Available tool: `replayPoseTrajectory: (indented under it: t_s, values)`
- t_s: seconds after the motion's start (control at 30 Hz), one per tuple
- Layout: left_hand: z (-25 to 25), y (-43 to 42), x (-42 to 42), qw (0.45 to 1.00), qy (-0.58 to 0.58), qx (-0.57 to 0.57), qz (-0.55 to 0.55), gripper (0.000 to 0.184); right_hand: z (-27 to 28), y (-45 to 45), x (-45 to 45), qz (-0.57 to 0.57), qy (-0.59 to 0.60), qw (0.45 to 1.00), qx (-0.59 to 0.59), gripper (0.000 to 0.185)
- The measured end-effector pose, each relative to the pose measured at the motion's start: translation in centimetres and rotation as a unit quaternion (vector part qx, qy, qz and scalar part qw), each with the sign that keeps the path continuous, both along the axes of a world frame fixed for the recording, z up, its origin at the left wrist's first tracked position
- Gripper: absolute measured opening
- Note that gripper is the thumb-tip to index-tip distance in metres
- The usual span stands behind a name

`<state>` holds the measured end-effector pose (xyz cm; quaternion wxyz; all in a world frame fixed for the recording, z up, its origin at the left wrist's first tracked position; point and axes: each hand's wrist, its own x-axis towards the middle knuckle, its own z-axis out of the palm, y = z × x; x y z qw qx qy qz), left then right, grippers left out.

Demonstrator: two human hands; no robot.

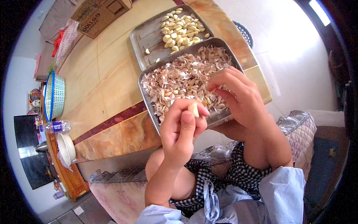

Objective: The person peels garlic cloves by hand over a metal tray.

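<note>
A pale, peeled-looking garlic clove is pinched between the thumb and fingers of my left hand, which is closed in front of the near tray. My right hand hovers over that tray's right side. Its fingers are bent, the thumb stands apart from them, and I see nothing held. Beneath both hands, the metal tray is full of dry garlic skins with some cloves among them. Behind it, a second metal tray bears a heap of peeled garlic cloves, a few lying apart on its left.
Both trays rest on a marble-patterned table. At its left end are a blue-rimmed basket, a plastic bottle and a white bowl. A cardboard box stands at the far side; a dark basket sits beyond the right edge.
</note>
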<state>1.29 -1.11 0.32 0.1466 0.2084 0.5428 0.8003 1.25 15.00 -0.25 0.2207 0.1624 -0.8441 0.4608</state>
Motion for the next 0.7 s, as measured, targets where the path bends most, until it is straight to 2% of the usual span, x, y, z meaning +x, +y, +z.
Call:
replayPoseTrajectory:
  t_s: [0.03, 0.1, 0.2, 0.4, 0.5, 0.57, 0.7]
  values:
    - [0.1, 0.1, 0.1, 1.0, 0.0, 0.0, 0.0, 0.026, 0.3, -0.2, 0.0, 0.0, 0.0, 1.0, 0.0, 0.015]
    - [0.3, 0.3, 0.3, 1.0, 0.004, 0.005, 0.0, 0.024, 1.3, -0.4, 0.3, 0.037, 0.081, 0.993, -0.075, 0.018]
    - [0.3, 0.2, 0.6, 1.0, -0.001, -0.002, 0.001, 0.024, 1.8, -0.7, 0.6, 0.078, 0.143, 0.981, -0.101, 0.018]
    - [0.3, 0.4, 0.8, 1.0, -0.009, 0.003, -0.017, 0.024, 1.6, -0.5, 0.5, 0.067, 0.181, 0.979, -0.067, 0.019]
    - [0.3, 0.4, 0.7, 0.999, 0.009, -0.035, -0.015, 0.023, 1.5, -0.2, 0.4, 0.074, 0.206, 0.975, -0.043, 0.02]
    - [0.6, 0.4, 0.6, 0.991, 0.064, -0.111, 0.024, 0.02, 1.4, -0.2, 0.4, 0.068, 0.217, 0.973, -0.037, 0.019]
    - [0.6, 0.2, 0.7, 0.991, 0.048, -0.127, 0.013, 0.016, 1.4, -0.5, 0.5, 0.047, 0.215, 0.974, -0.054, 0.02]
